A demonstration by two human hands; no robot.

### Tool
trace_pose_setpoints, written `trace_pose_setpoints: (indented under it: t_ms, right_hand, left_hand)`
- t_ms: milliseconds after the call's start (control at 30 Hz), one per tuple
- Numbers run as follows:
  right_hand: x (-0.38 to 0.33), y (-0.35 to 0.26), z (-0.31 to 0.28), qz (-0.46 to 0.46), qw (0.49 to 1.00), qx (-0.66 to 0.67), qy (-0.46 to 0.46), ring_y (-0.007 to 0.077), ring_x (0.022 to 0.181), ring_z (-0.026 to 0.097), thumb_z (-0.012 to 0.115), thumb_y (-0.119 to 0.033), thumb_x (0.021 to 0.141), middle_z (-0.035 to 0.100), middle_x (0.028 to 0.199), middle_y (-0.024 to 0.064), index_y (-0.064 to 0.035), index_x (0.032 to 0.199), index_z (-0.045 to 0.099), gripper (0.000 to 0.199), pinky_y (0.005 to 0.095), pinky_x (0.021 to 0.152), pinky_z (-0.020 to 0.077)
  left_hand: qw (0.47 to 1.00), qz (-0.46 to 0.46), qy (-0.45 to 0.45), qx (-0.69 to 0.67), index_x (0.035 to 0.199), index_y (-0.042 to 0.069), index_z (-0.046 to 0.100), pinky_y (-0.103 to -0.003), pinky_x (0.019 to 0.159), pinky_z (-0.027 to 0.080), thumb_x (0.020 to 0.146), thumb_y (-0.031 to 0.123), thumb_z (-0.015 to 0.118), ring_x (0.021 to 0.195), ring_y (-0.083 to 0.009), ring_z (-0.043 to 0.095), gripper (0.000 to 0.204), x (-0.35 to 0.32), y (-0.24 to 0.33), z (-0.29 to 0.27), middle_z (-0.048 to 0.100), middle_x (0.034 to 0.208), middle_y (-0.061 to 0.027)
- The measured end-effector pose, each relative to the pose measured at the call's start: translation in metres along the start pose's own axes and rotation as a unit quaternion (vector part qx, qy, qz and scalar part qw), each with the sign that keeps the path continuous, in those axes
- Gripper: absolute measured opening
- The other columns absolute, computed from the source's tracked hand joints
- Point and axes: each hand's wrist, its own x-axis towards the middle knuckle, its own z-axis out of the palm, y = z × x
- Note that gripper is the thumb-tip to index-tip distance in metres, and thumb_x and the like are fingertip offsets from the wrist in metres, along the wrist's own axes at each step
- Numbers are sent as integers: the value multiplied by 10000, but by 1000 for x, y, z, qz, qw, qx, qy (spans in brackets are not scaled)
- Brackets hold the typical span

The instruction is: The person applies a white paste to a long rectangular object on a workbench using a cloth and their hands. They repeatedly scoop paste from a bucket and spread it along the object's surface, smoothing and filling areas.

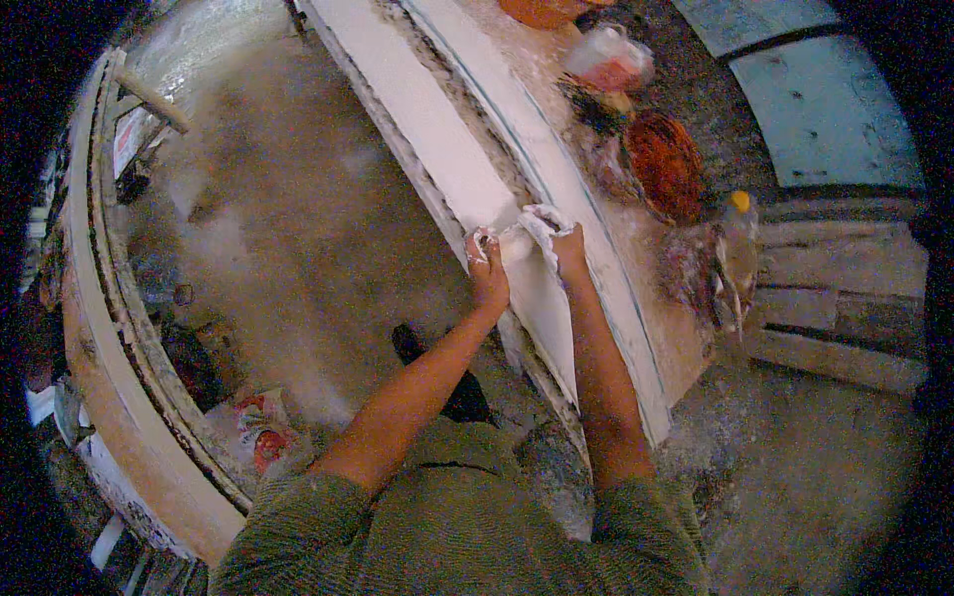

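Observation:
A long white strip, apparently wet plaster (437, 124), runs along a narrow bench from the far middle toward my right side. Both my arms reach down over it. My left hand (487, 273) is closed at the strip's left edge, its fingers smeared white; what it grips is hidden. Just to the right, my right hand (569, 248) closes on a crumpled, white-coated piece (544, 221) that looks like soaked cloth or fibre. Below the hands the white surface (542, 308) continues, smooth and tapering, toward my body. A second pale strip (537, 129) lies parallel on the right.
Right of the bench are a reddish-brown fibrous bundle (664, 164), a clear plastic bag (608, 58) and a crumpled bag with a yellow spot (735, 258). Pale blue-green panels (825, 109) and planks (835, 258) lie beyond. Another long bench (139, 397) curves along the left, past the dusty floor (288, 199).

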Motion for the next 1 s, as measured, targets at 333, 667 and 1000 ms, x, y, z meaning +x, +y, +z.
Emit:
trace_pose_setpoints:
  t_ms: [333,667,1000]
  right_hand:
    - [-166,72,-114,0,1000,5,-4,140,952,640,743,-179,851,707,1057,54,-23,1083,704,282,290,866,507]
    - [-297,153,-218,-2,993,-116,5,131,975,634,739,-168,849,712,1087,65,-37,1058,703,250,289,898,493]
    - [-422,220,-296,75,983,-145,80,179,1030,638,708,-199,868,689,1152,60,-51,1128,672,302,317,922,487]
  left_hand:
    - [999,-34,-8,0,1315,-17,376,-350,922,437,1029,170,443,1040,-240,523,349,-213,-34,27,534,1140,-157]
    - [995,-62,-55,49,1323,-15,364,-372,979,399,1036,200,427,1100,-254,492,365,-393,-93,55,497,1194,-170]
    - [976,-126,-174,33,1245,-9,412,-390,955,397,1030,191,437,1039,-257,481,294,-524,-116,61,480,1135,-156]
